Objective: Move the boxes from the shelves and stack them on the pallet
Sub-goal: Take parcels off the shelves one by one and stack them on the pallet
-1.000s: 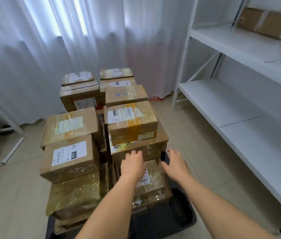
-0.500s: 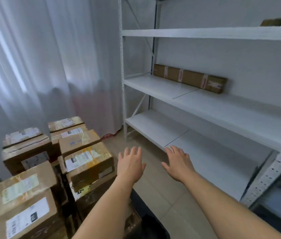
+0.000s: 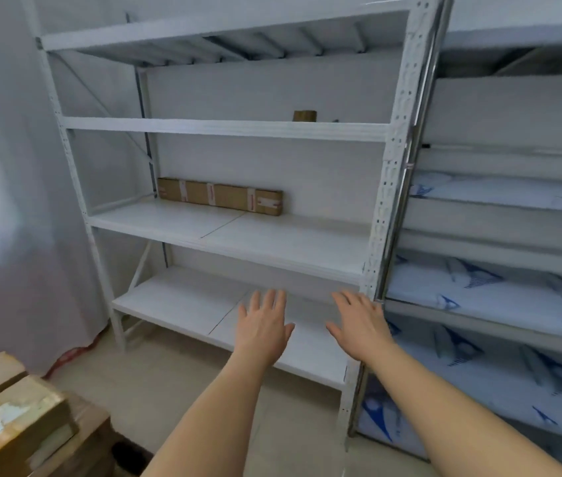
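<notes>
The long box (image 3: 219, 195) lay at centre frame, at the back of the middle shelf (image 3: 283, 239). Left hand (image 3: 263, 327) and right hand (image 3: 358, 325) hovered spread and empty. Gripped off-centre, it would likely tip.

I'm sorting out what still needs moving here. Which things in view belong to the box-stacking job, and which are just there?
Part of the job:
- long box on the middle shelf
- small box on the shelf above
- stacked boxes, lower left
- left hand and right hand, both empty

Just there:
- curtain
- neighbouring rack's blue-patterned panels
</notes>
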